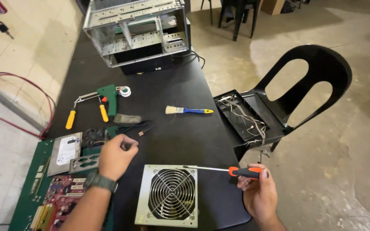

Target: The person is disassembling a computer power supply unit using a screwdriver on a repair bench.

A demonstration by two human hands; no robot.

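Now my right hand (260,194) grips the orange-handled screwdriver (225,170), tip at the power supply's (168,196) top edge on the bench (180,132), seemingly unscrewing, while my left hand (116,156), fisted, hovers empty-looking.

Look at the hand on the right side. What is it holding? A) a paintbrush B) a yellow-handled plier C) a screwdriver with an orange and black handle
C: the right hand grips the screwdriver by its orange and black handle, its tip over the power supply.
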